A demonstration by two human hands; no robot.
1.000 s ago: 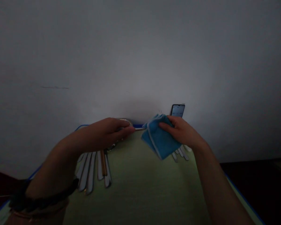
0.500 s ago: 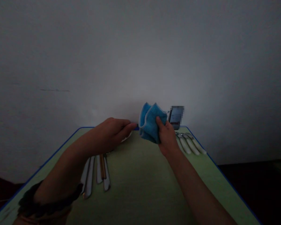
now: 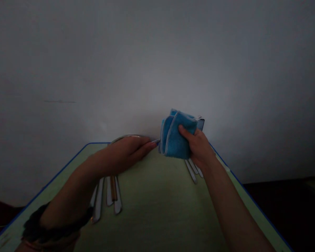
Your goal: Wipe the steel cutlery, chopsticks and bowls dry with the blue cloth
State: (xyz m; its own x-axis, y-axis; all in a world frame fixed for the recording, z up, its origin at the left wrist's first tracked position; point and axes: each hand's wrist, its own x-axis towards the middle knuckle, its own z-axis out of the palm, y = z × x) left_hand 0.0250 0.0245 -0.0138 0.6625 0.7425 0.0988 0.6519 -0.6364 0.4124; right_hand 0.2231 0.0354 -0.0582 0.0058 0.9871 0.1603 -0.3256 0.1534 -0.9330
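Note:
In the head view, my left hand (image 3: 132, 150) pinches a thin metal piece of cutlery (image 3: 155, 140). A short length of it shows between my fingertips and the cloth; its far end is hidden, so I cannot tell its kind. My right hand (image 3: 201, 147) is closed around a folded blue cloth (image 3: 180, 140) with pale edging, thumb pressed on the near face. The cloth is held above the far part of the table and meets the metal piece.
Several pieces of cutlery (image 3: 97, 206) lie on the green table (image 3: 152, 210) beneath my left forearm, with a brown strip (image 3: 113, 190) among them. More handles (image 3: 191, 172) lie below my right hand. Behind are a curved rim (image 3: 126, 136), a phone (image 3: 201, 124) and the wall (image 3: 157, 63).
My right hand and the cloth have moved right, covering more of the phone and the right-hand cutlery. A metal length now shows between my left fingers and the cloth. More of the curved rim is visible.

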